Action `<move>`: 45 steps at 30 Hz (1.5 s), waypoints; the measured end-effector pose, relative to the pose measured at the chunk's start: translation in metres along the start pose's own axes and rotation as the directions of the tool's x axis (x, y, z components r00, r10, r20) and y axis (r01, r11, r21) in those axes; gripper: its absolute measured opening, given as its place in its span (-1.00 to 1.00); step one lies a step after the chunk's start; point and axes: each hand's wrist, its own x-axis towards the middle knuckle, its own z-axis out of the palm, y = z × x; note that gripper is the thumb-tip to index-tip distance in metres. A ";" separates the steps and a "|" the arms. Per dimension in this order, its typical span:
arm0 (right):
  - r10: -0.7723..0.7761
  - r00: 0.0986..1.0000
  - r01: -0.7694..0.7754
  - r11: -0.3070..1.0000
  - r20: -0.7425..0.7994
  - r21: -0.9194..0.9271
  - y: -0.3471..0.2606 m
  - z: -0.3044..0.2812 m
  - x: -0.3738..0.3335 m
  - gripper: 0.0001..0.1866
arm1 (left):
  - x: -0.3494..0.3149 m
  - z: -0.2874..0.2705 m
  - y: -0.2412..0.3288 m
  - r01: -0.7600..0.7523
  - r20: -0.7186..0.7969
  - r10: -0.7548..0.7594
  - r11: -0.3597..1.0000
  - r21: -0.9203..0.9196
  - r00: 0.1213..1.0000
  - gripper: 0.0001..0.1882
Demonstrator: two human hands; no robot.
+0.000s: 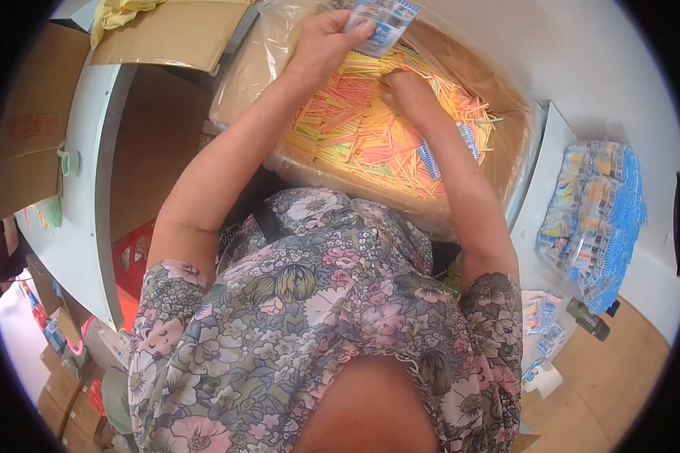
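Pinched between my left thumb and fingers is a small clear packet point(385, 23) with blue and white print, held above the far side of a lined carton. My left hand point(331, 44) grips its near edge. Below and to the right, my right hand point(409, 92) reaches into a pile of thin coloured sticks point(355, 128), mostly yellow, orange and pink. Its fingers curl down among them, and what they hold is hidden. Another blue and white packet point(431, 158) lies on the sticks, partly under my right forearm.
Clear plastic lines the carton point(499, 83). To the right, a big bundle of filled packets point(593, 219) rests on a white surface, with a few loose packets point(540, 317) nearer me. At left stand a white panel point(91, 189) and cardboard flaps point(162, 38).
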 end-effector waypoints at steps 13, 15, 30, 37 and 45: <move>-0.166 0.983 0.167 0.986 -0.071 -0.002 0.011 0.015 0.013 -0.84 | 0.000 0.005 0.000 0.025 0.079 -0.024 1.000 -0.007 0.997 -0.79; -0.193 0.979 0.194 0.981 -0.070 0.012 0.014 0.016 0.013 -0.85 | -0.001 0.007 -0.004 0.030 0.089 -0.034 0.999 0.041 0.995 -0.79; 0.192 0.979 -0.063 0.630 -0.076 0.774 -0.012 -0.062 -0.047 -0.90 | -0.029 0.028 0.007 0.190 0.658 -0.348 0.934 0.302 0.668 -0.80; 0.327 0.887 0.056 0.626 -0.327 0.778 -0.024 -0.046 -0.051 -0.84 | -0.036 0.040 -0.003 -0.166 0.621 -0.146 0.894 0.416 0.770 -0.87; 0.426 0.730 -0.088 0.834 -0.535 0.544 -0.020 -0.062 -0.089 -0.78 | -0.047 0.050 -0.013 0.004 0.628 -0.145 0.975 0.221 0.765 -0.83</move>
